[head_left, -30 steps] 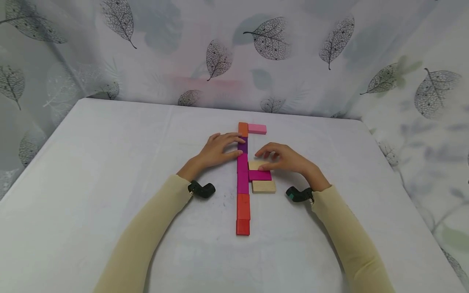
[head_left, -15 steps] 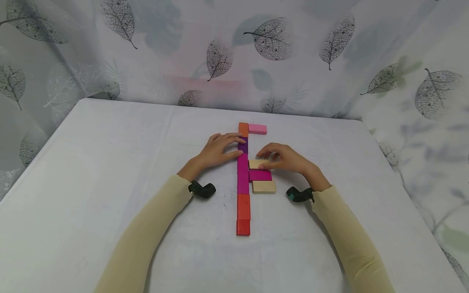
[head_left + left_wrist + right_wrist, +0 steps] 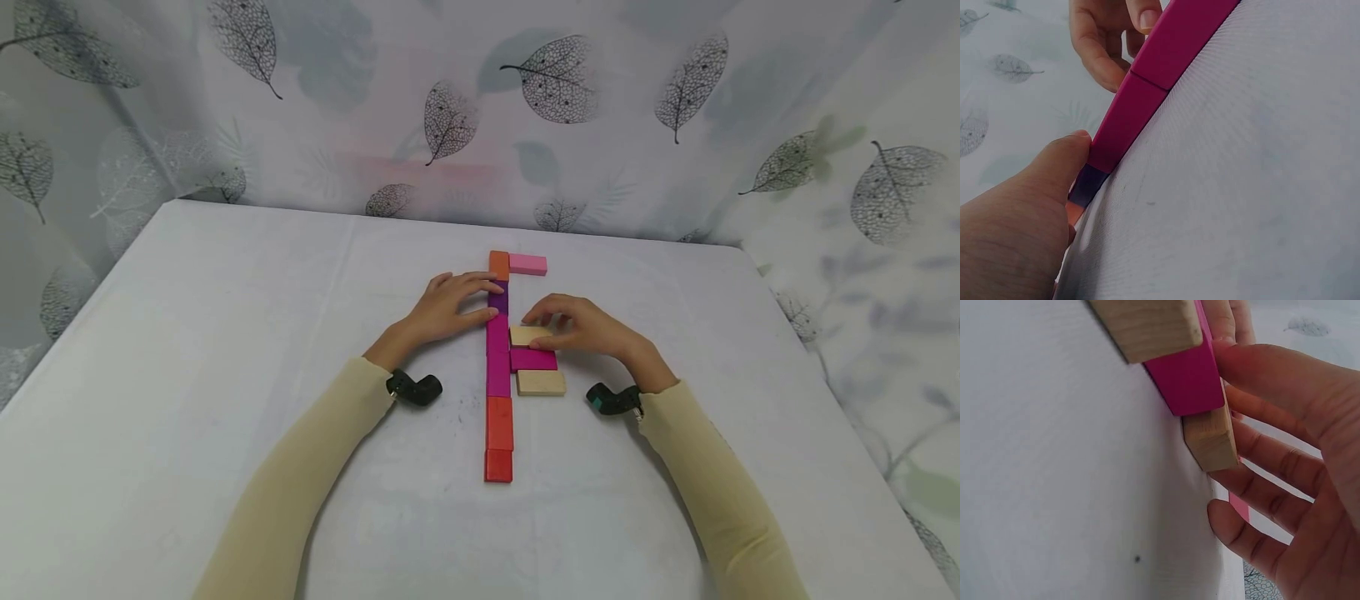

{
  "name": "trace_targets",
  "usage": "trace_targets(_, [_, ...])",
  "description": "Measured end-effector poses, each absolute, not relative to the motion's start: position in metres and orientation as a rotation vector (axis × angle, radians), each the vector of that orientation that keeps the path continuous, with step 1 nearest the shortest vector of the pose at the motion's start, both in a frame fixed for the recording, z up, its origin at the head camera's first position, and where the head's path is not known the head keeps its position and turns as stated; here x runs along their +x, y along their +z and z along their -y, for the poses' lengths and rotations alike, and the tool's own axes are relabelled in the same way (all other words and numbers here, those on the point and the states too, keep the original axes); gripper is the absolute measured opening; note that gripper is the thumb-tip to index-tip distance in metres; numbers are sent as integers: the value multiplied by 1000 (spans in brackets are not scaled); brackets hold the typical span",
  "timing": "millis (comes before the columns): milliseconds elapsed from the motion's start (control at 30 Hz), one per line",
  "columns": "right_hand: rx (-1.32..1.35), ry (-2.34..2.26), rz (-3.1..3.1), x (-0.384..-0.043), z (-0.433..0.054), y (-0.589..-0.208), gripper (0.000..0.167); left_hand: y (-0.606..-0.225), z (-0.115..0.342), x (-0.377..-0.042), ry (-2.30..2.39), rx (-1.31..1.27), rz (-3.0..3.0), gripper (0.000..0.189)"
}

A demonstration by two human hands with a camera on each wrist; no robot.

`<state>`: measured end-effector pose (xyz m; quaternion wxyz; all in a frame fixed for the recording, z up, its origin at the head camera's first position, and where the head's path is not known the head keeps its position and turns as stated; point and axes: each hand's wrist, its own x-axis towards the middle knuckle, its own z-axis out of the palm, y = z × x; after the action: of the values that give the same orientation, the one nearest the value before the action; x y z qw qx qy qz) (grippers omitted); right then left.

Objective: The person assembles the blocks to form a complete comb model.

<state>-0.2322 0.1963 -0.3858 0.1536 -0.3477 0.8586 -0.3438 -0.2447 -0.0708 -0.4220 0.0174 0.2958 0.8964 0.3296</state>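
Note:
A straight row of coloured blocks runs front to back on the table. In it, a purple block (image 3: 500,303) lies between an orange block (image 3: 498,262) and a magenta block (image 3: 497,333). My left hand (image 3: 448,308) rests its fingertips on the row around the purple block, its thumb touching where purple meets magenta. My right hand (image 3: 588,327) holds a plain wooden block (image 3: 524,336) with thumb and fingers, flat against the row's right side. Next to that lies another magenta block (image 3: 533,360), then a second wooden block (image 3: 1154,328). The right fingertips are partly hidden.
A pink block (image 3: 528,265) lies right of the orange one at the far end. Red blocks (image 3: 498,423) form the near end of the row. All lie on a white-covered table (image 3: 187,333), with a leaf-patterned cloth (image 3: 450,83) behind it.
The right fingers have shifted very slightly at the wooden block, which sits a touch farther back. The left hand and the other blocks look the same.

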Motion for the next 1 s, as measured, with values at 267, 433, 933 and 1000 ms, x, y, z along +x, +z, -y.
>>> trace_targets(267, [-1020, -993, -2479, -230, -194, -384, 36, -423, 70, -246, 1005, 911, -2794, 41])
trace_targets(433, [-1063, -995, -2477, -231, -194, -385, 36, -423, 71, -245, 1018, 926, -2798, 41])
trace_targets(933, [-1095, -996, -2519, -235, -197, -388, 35, -424, 71, -247, 996, 907, -2794, 42])
trace_targets(1000, [-1084, -992, -2543, -236, -198, -388, 35, -424, 70, -247, 994, 910, -2798, 42])
